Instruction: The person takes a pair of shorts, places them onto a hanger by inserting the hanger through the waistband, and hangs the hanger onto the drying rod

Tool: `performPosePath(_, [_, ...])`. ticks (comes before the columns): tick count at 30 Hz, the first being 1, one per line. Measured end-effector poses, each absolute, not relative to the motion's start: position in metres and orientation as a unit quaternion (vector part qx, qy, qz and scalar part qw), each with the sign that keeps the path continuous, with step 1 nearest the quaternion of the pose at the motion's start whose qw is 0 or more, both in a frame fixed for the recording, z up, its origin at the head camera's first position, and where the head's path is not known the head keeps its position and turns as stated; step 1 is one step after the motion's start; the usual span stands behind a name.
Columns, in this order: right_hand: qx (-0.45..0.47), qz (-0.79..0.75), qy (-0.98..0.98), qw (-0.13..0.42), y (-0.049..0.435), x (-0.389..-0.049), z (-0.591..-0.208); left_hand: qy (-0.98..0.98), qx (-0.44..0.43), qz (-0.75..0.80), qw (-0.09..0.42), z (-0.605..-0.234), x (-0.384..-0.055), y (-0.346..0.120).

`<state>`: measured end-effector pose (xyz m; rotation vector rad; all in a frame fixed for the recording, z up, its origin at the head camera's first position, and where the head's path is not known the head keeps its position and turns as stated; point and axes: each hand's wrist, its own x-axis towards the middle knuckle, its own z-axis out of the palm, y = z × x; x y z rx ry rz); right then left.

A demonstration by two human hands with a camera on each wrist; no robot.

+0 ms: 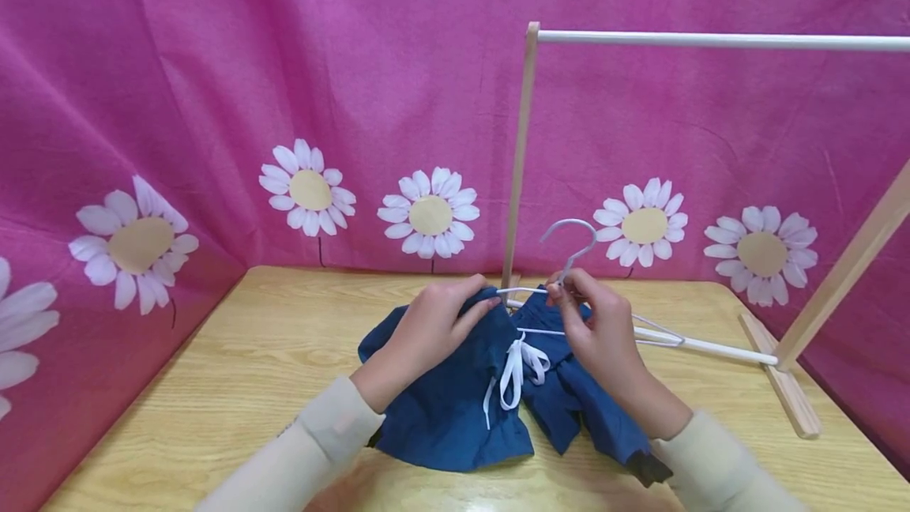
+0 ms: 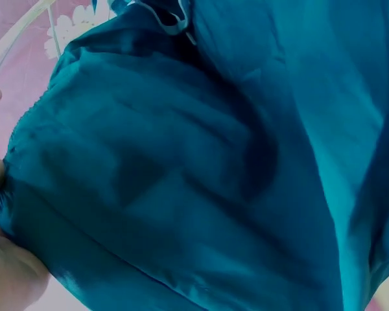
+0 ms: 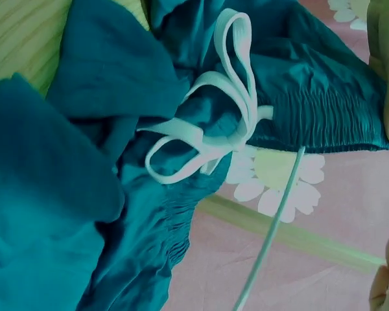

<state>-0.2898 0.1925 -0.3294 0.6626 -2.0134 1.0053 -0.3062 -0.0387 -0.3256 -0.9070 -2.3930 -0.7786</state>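
A pair of dark blue shorts with an elastic waistband hangs low over the table, its white drawstring tied in a bow. My left hand pinches the waistband at its left side. In the left wrist view, that hand's thumb and fingertips grip the gathered edge. With my right hand I pinch a white hanger at the base of its hook, the hook pointing up. One arm of the hanger runs into the waistband by my left fingers; its other end sticks out right of my right hand.
Behind the shorts stands a garment rack with wooden uprights, a white top rail, a low white bar and a wooden foot at right. A pink cloth with printed daisies surrounds the wooden table.
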Motion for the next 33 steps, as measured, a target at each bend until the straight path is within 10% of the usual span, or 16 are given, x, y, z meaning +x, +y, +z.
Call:
performPosePath(13, [0.345, 0.363, -0.702, 0.507, 0.194, -0.285, -0.331, -0.817, -0.338, -0.374, 0.28, -0.318, -0.323, -0.049])
performPosePath(23, [0.303, 0.319, -0.874, 0.205, 0.197, -0.287, -0.353, -0.791, -0.374, -0.372, 0.31, -0.3, -0.322, -0.04])
performPosePath(33, [0.258, 0.37, -0.881, 0.141, 0.19, -0.31, -0.358, -0.772, -0.418, -0.366, 0.308, -0.299, -0.319, -0.034])
